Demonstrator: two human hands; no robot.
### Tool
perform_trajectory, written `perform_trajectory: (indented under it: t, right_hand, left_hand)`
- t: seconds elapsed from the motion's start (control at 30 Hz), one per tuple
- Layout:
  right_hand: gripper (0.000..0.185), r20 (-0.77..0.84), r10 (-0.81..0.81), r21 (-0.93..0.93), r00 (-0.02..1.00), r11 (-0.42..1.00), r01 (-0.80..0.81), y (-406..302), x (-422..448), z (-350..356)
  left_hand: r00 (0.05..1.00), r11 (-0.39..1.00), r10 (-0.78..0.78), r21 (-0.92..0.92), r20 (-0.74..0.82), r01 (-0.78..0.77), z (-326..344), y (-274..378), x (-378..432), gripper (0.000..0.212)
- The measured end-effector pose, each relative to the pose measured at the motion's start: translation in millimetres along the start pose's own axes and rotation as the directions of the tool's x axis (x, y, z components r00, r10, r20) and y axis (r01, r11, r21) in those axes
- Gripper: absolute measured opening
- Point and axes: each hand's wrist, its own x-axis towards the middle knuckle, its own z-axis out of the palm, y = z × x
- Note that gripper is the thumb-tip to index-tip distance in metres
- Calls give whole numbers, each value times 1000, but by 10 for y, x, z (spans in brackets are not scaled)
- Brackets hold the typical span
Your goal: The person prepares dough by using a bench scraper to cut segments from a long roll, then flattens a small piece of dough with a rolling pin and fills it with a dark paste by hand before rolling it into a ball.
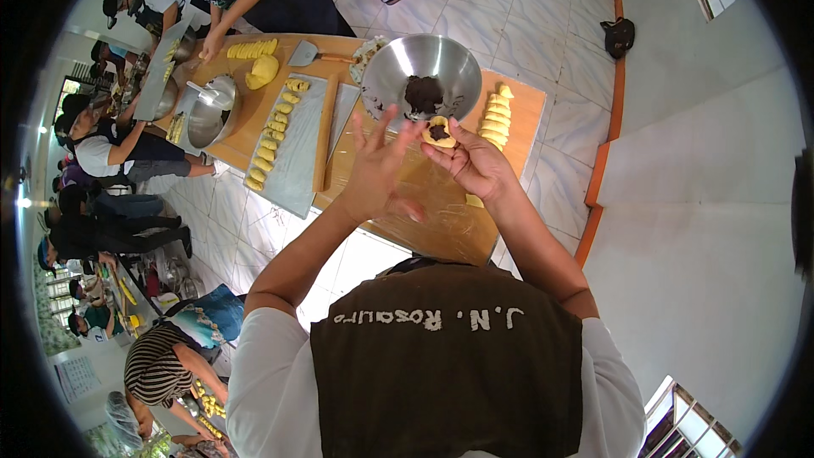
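My right hand (pixel 474 162) holds a small cup of yellow dough (pixel 440 132) with dark filling in its middle. Just left of it my left hand (pixel 385 168) is raised with its fingers spread, slightly blurred, holding nothing. Beyond both hands stands a large steel bowl (pixel 458 63) with a lump of dark filling (pixel 424 94) in it. A row of cut yellow dough pieces (pixel 496 117) lies to the right of the bowl. On the left, filled dough pieces (pixel 267 144) line a metal baking tray (pixel 289 172), and a wooden rolling pin (pixel 325 133) lies along its right side.
A dough scraper (pixel 305 54), a ball of dough (pixel 262 71), more cut dough (pixel 252 49) and a second steel bowl (pixel 213 117) stand farther left on the wooden table (pixel 439 222), partly covered by plastic film. A co-worker's hand (pixel 213 44) is at the table's far left edge.
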Motion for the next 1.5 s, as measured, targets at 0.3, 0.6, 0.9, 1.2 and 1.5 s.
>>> perform_trajectory:
  t: [0.3, 0.6, 0.9, 1.2, 1.5]
  right_hand:
    - [29, -69, -111, 18, 991, 993, 113, 25, -5, 50]
    - [27, -95, -150, 27, 984, 988, 153, 81, 2, 81]
    - [28, -78, -219, -89, 973, 973, 212, 138, -38, 104]
    - [27, -85, -208, -64, 974, 977, 203, 134, -58, 81]
    - [26, -101, -200, -42, 975, 980, 197, 151, -69, 84]
  left_hand:
    - [781, 171, -605, -933, 154, 317, 32, 95, 64, 115]
    - [942, 878, -297, -433, -158, 204, 226, 13, -73, 104]
    - [983, 947, -183, 268, -8, 179, 44, 161, 120, 108]
    - [984, 958, -145, 235, -99, 164, 101, 169, 89, 107]
    - [771, 352, -632, -857, 78, 376, 89, -56, 10, 98]
